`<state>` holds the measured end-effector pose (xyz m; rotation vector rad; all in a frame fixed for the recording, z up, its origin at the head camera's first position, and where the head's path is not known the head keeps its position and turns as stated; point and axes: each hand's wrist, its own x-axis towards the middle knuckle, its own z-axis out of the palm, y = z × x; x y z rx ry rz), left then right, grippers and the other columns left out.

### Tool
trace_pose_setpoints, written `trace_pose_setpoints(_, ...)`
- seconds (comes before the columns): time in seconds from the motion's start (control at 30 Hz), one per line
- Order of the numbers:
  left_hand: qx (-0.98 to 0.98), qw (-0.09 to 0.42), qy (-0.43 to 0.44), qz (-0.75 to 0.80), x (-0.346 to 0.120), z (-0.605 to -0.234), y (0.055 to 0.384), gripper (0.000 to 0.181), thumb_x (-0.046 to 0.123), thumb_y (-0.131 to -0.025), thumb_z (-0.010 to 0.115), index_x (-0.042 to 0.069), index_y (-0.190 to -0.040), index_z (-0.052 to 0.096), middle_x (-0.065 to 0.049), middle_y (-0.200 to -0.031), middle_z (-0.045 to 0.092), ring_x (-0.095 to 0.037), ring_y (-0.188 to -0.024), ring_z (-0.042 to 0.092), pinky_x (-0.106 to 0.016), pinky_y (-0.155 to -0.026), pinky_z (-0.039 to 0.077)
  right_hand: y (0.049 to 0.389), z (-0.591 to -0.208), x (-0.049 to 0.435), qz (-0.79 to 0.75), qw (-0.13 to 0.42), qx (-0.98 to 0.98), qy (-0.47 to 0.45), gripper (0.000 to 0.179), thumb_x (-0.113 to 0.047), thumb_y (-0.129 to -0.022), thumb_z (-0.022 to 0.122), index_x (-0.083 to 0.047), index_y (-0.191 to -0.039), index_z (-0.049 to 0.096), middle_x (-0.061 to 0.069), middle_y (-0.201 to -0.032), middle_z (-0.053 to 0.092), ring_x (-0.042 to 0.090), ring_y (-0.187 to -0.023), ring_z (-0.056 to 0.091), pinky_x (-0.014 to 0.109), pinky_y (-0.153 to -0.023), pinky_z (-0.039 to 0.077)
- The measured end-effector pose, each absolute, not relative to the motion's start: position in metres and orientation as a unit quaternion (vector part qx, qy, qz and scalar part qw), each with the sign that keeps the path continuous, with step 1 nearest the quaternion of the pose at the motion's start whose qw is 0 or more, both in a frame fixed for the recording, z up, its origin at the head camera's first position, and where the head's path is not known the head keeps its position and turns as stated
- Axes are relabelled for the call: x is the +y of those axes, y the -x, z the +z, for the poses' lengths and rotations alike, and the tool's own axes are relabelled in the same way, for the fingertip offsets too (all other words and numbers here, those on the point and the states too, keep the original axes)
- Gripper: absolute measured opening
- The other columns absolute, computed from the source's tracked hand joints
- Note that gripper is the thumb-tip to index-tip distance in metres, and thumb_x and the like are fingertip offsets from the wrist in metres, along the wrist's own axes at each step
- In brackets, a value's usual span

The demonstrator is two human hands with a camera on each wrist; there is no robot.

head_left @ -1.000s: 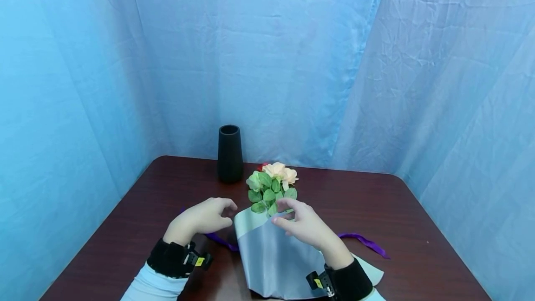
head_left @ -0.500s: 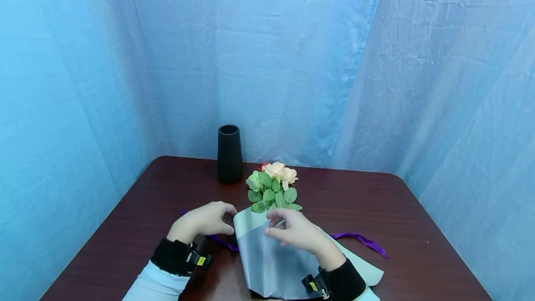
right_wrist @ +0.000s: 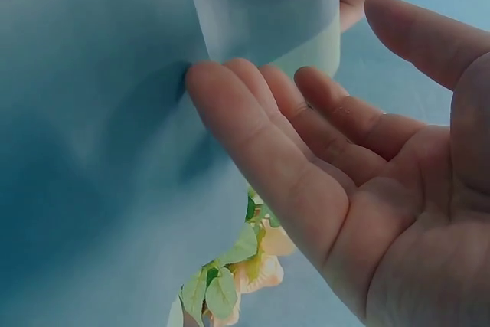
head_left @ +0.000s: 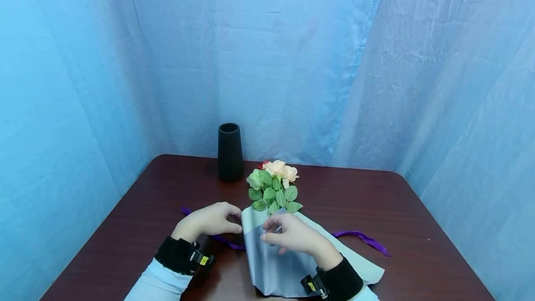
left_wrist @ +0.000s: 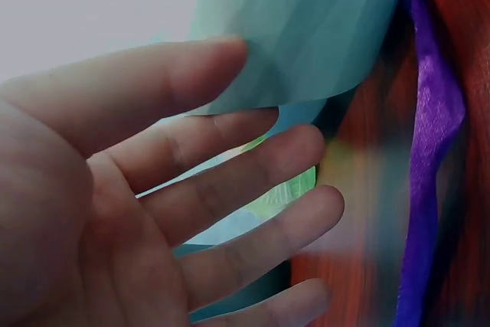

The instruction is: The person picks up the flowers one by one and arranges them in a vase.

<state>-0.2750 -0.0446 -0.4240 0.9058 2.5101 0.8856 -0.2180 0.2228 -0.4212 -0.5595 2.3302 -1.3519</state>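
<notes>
A bouquet of artificial flowers [head_left: 276, 185], with cream, pale green and red blooms, lies in folded pale blue-green wrapping paper [head_left: 267, 257]. My left hand [head_left: 213, 219] is at the paper's left edge, thumb and fingers apart. In the left wrist view, its thumb tip [left_wrist: 226, 55] overlaps the paper's corner and the other fingers are spread nearly straight. My right hand [head_left: 292, 233] is over the paper's upper front below the leaves. The right wrist view shows its fingers [right_wrist: 268, 151] extended, fingertips right at the overlapping fold. A purple ribbon [head_left: 361, 238] passes under the paper, its ends out both sides.
A tall black vase [head_left: 230, 154] stands upright behind the flowers, slightly left. The dark brown wooden table [head_left: 418, 226] has rounded far corners. Blue curtains [head_left: 267, 59] hang behind it and along both sides.
My left hand has shifted slightly right, and the paper's left edge has moved right with it. My right hand has drawn down and left from the leaves, uncovering more of them.
</notes>
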Motion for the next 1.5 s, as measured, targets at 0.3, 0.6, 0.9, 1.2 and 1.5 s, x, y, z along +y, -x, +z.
trace_pose_setpoints(0.3,0.871,0.172,-0.342,0.309,-0.041,-0.428,0.276,0.013,0.028,-0.098,0.070,0.021,-0.109,0.074,0.013,-0.097,0.067,-0.008,-0.086,0.060,-0.037,-0.085,0.052,0.219,-0.424,0.220,-0.483,0.206,0.826,0.206,0.030,-0.024,-0.097,0.071,-0.003,-0.119,0.067,0.005,-0.100,0.067,0.031,-0.088,0.070,0.043,-0.061,0.060)
trace_pose_setpoints(0.6,0.863,0.153,-0.362,0.319,-0.037,-0.425,0.277,0.012,0.028,-0.098,0.069,0.020,-0.105,0.075,0.013,-0.093,0.066,-0.007,-0.080,0.059,-0.033,-0.078,0.051,0.219,-0.424,0.223,-0.483,0.207,0.826,0.206,0.029,-0.026,-0.098,0.070,-0.006,-0.119,0.067,0.005,-0.098,0.068,0.032,-0.088,0.070,0.042,-0.060,0.060)
trace_pose_setpoints(0.9,0.862,0.134,-0.356,0.335,-0.036,-0.423,0.279,0.012,0.030,-0.099,0.069,0.020,-0.100,0.076,0.014,-0.088,0.067,-0.010,-0.074,0.059,-0.031,-0.069,0.051,0.217,-0.421,0.224,-0.497,0.202,0.822,0.191,0.027,-0.027,-0.099,0.069,-0.005,-0.115,0.067,0.010,-0.096,0.068,0.029,-0.085,0.069,0.044,-0.060,0.060)
trace_pose_setpoints(1.2,0.862,0.112,-0.353,0.346,-0.034,-0.417,0.275,0.009,0.028,-0.099,0.069,0.023,-0.092,0.073,0.013,-0.080,0.065,-0.013,-0.070,0.058,-0.030,-0.062,0.051,0.219,-0.419,0.227,-0.502,0.200,0.819,0.194,0.025,-0.026,-0.099,0.069,-0.006,-0.114,0.067,0.008,-0.096,0.067,0.030,-0.086,0.069,0.047,-0.060,0.060)
trace_pose_setpoints(1.5,0.863,0.100,-0.341,0.359,-0.033,-0.408,0.269,0.008,0.027,-0.098,0.070,0.023,-0.092,0.071,0.012,-0.085,0.066,-0.014,-0.076,0.061,-0.030,-0.065,0.053,0.219,-0.417,0.231,-0.517,0.202,0.812,0.182,0.031,-0.028,-0.099,0.069,-0.004,-0.118,0.067,0.015,-0.100,0.067,0.032,-0.088,0.069,0.046,-0.063,0.060)
